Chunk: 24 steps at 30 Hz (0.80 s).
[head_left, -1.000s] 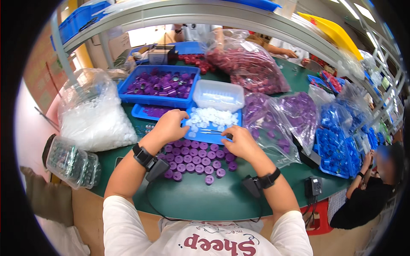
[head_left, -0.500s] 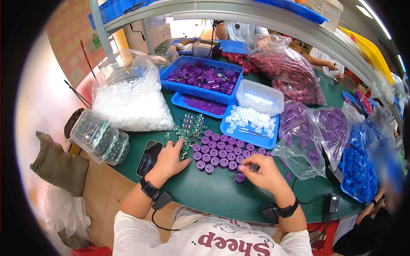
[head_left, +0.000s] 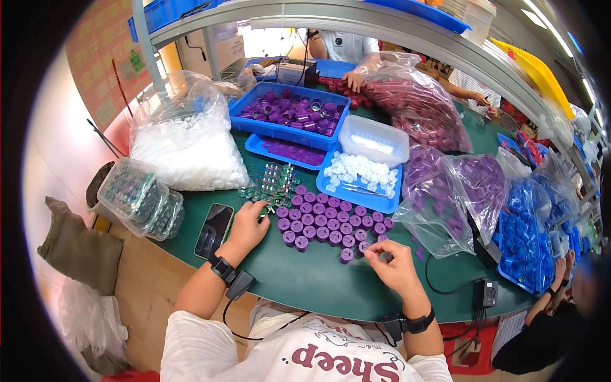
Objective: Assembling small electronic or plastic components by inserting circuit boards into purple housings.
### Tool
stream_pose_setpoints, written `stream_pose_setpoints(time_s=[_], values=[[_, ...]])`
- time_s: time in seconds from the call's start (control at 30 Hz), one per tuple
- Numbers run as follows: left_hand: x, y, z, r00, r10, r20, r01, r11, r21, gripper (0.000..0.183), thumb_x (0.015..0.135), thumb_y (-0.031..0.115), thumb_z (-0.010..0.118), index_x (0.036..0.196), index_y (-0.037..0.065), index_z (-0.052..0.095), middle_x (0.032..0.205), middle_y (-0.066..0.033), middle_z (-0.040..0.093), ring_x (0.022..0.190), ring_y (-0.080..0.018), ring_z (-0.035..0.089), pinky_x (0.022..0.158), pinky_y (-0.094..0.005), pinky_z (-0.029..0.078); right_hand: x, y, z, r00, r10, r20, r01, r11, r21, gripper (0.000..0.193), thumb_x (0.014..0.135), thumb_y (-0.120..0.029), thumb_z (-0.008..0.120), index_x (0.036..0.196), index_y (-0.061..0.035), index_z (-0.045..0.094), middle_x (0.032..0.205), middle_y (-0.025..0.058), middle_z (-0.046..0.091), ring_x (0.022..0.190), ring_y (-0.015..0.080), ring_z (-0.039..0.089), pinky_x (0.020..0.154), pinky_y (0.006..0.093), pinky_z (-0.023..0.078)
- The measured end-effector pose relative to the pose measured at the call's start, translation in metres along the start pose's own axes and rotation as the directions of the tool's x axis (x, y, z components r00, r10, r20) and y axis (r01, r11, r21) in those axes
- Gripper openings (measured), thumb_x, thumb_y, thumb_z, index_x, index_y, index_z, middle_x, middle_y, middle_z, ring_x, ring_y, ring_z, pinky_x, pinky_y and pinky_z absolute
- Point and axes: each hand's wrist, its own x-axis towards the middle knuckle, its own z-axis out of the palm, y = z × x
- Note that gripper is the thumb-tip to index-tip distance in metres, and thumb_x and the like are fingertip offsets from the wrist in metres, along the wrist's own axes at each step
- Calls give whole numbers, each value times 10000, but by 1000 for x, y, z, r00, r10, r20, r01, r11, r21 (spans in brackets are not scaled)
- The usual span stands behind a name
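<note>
My left hand [head_left: 249, 228] is at the near edge of a cluster of small green circuit boards with shiny metal parts [head_left: 278, 181]. Its thumb and fingers pinch a small electronic part [head_left: 261, 218], mostly covered by the fingertips. To the right, rows of round purple caps [head_left: 321, 220] stand upright on the green table. My right hand [head_left: 393, 266] is closed around a short dark cylindrical object [head_left: 386, 256], most of it hidden in the palm. Its fingertips are beside the caps at the near right corner of the group, by one purple cap [head_left: 346, 255].
A phone [head_left: 214, 230] lies left of my left hand. Behind are a bag of white pieces [head_left: 191, 153], a blue bin of purple parts [head_left: 232, 121] and a blue tray with white discs and tweezers [head_left: 382, 205]. Purple bags [head_left: 439, 191] lie right; co-workers sit opposite and at right.
My left hand has gone from spread fingers to a pinch by the circuit boards. My right hand has drawn slightly away from the near caps, keeping the dark object. The view has shifted a little.
</note>
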Motion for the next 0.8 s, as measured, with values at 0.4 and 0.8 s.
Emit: stream_pose_setpoints(time_s=[0.4,0.8], values=[[10,52,-37,940,-214,-267,55,866,-497,288,747,-46,643,1032,-10,626,788,-1,520,607,-13,464,478,-165,367,-16,16,-8,995,31,-94,-26,998,50,119,774,-107,682,837,-7,669,683,32,614,545,70,479,498,227,377],[1,229,80,712,612,345,-343,732,-589,326,729,70,634,1051,20,607,799,-155,554,695,-296,587,606,-367,489,-39,58,-64,850,373,-372,-57,767,639,180,857,-138,611,932,24,628,710,66,612,435,34,392,402,197,277]])
